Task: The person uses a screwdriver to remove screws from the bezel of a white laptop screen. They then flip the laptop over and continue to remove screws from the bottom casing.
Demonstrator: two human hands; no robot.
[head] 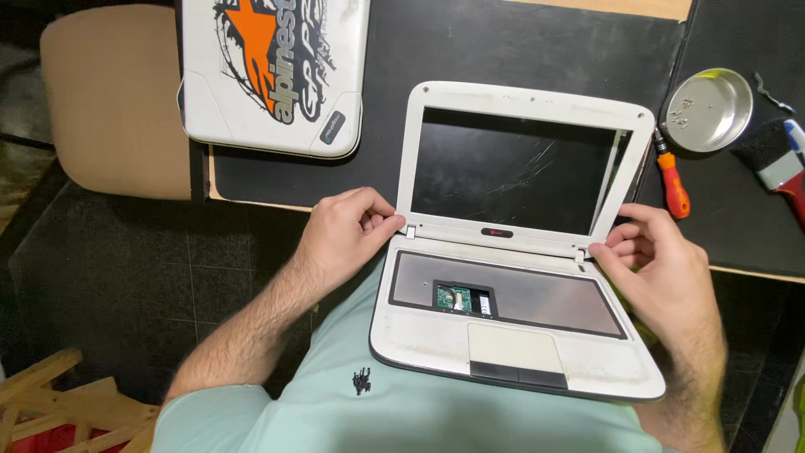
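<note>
I have a small white laptop (511, 277) open in front of me. Its near edge rests on my lap and its far part leans on the edge of the black table mat (520, 42). The long side of the laptop runs from left to right, so one hinge is by each of my hands.

My left hand (340, 235) is at the left hinge (410, 228). The fingers are curled in and the fingertips pinch the corner where the screen meets the base. My right hand (662, 260) is at the right hinge (580, 254). Its fingers are bent too and they touch that corner. Both hands are equally close, one on each end.

The screen (516, 172) is dark and has cracks in it. The keys are gone from the base. There is a flat grey plate (511, 294) there, with a little hole where I can see green parts inside.

On the right, a bit farther away, sits a round metal dish (708, 109). It has a few tiny screws in it. Just beside it lies a screwdriver (671, 184) with an orange handle, near the screen's right edge. A brush (776, 159) lies at the far right. A second white laptop (272, 71), closed, lies far away on the left.
</note>
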